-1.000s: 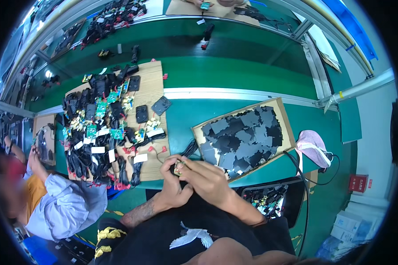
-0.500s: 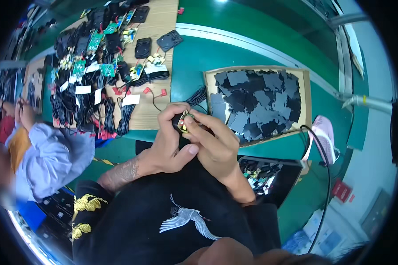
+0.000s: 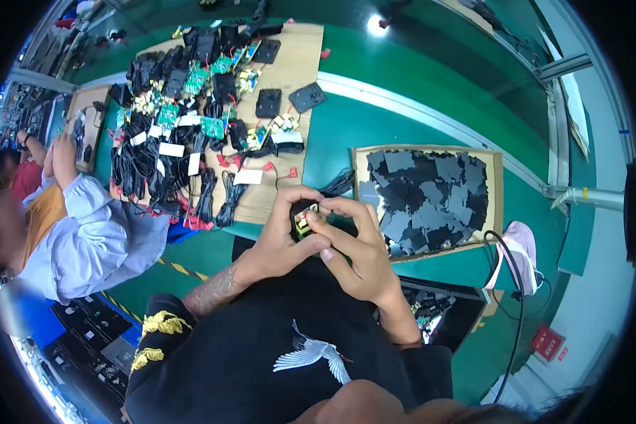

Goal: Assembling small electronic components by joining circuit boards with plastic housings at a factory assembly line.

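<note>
Close to my chest, both hands are closed around a small circuit board [image 3: 306,223] with yellow and red parts, which seems to sit in a black casing. My left hand [image 3: 279,237] wraps its far and left sides, the thumb lying along the near edge. From the other side my right hand [image 3: 360,247] grips it, with a fingertip pressed on the parts. Fingers hide much of the board and casing. A bundled black cable [image 3: 338,184] lies just beyond my hands and may belong to the piece; I cannot tell.
A cardboard sheet [image 3: 314,78] at the left carries green circuit boards [image 3: 197,81], black casings [image 3: 268,103] and coiled cables. Dark sheet pieces fill a shallow cardboard box [image 3: 497,191] at right. A pink shoe [image 3: 519,247] stands beside it. A person [image 3: 85,219] works at far left.
The head view has shifted, so the bench sits further right and lower. My right fingers have changed position on the board, and its thumb now shows near my left thumb.
</note>
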Demonstrator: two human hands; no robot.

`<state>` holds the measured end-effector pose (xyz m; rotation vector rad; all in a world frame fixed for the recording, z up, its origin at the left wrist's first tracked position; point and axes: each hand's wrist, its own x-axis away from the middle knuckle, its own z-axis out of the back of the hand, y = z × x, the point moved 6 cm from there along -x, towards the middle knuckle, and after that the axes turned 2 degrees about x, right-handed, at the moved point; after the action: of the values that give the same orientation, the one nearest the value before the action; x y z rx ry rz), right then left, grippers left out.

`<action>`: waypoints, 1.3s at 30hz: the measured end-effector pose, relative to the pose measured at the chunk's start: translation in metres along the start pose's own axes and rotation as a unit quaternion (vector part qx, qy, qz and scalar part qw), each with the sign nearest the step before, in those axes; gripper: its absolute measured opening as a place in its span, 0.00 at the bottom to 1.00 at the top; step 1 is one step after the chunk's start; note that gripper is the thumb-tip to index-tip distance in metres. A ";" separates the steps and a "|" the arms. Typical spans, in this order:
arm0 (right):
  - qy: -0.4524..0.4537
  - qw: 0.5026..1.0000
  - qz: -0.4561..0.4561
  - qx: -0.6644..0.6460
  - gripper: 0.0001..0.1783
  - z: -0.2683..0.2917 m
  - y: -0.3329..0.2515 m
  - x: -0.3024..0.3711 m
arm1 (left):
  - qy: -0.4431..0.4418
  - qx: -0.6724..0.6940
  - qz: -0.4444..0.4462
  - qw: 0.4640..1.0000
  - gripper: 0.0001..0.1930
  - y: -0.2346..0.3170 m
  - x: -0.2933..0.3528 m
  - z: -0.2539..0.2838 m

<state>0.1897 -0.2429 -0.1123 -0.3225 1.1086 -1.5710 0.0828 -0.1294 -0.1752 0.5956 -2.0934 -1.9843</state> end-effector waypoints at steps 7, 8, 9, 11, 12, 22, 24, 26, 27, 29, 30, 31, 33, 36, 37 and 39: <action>-0.030 0.995 -0.040 -0.085 0.28 0.060 0.015 -0.012 | 0.021 0.050 -0.018 0.998 0.16 0.019 -0.017 -0.010; -0.022 0.999 0.002 -0.037 0.24 0.069 0.019 -0.020 | 0.021 0.013 -0.035 0.999 0.15 0.022 -0.023 -0.009; -0.026 1.000 0.008 -0.004 0.23 0.077 0.028 -0.027 | 0.022 -0.025 -0.052 0.998 0.14 0.025 -0.029 -0.008; -0.004 0.996 0.037 0.076 0.20 0.094 0.048 -0.038 | 0.015 -0.051 -0.076 0.996 0.13 0.038 -0.042 -0.013; 0.019 0.996 0.023 0.089 0.18 0.102 0.063 -0.038 | 0.007 -0.030 -0.060 0.998 0.13 0.044 -0.049 -0.018; 0.156 0.947 0.007 0.279 0.08 0.159 0.116 -0.017 | -0.159 -0.163 -0.164 0.960 0.19 0.137 -0.176 -0.064; 0.152 0.947 0.007 0.284 0.07 0.153 0.123 -0.015 | -0.149 -0.184 -0.213 0.948 0.19 0.149 -0.217 -0.078; 0.142 0.948 0.002 0.283 0.07 0.149 0.130 -0.012 | -0.147 -0.284 -0.486 0.813 0.19 0.183 -0.246 -0.104; 0.149 0.946 -0.005 0.287 0.07 0.149 0.133 -0.010 | -0.152 -0.306 -0.556 0.758 0.20 0.192 -0.254 -0.116; 0.146 0.939 0.012 0.311 0.07 0.145 0.131 -0.009 | -0.158 -0.310 -0.669 0.657 0.22 0.208 -0.258 -0.133; 0.146 0.940 0.004 0.310 0.06 0.146 0.131 -0.008 | -0.161 -0.306 -0.672 0.655 0.22 0.208 -0.265 -0.140; 0.148 0.939 0.000 0.311 0.06 0.147 0.131 -0.008 | -0.146 -0.310 -0.683 0.645 0.23 0.207 -0.270 -0.145; 0.136 0.941 -0.005 0.310 0.07 0.147 0.134 -0.007 | -0.127 -0.329 -0.676 0.647 0.22 0.190 -0.292 -0.147; 0.143 0.942 -0.003 0.304 0.07 0.149 0.134 -0.008 | -0.094 -0.420 -0.479 0.765 0.20 0.116 -0.346 -0.122; 0.145 0.941 -0.001 0.306 0.07 0.152 0.136 -0.010 | -0.062 -0.443 -0.429 0.785 0.20 0.095 -0.361 -0.105; 0.131 0.944 -0.002 0.301 0.07 0.149 0.136 -0.009 | 0.000 -0.461 -0.351 0.816 0.19 0.056 -0.388 -0.070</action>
<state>0.3825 -0.2959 -0.1381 0.3051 0.7637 -1.9051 0.4519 -0.0301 -0.0631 1.2014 -0.6463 -2.9675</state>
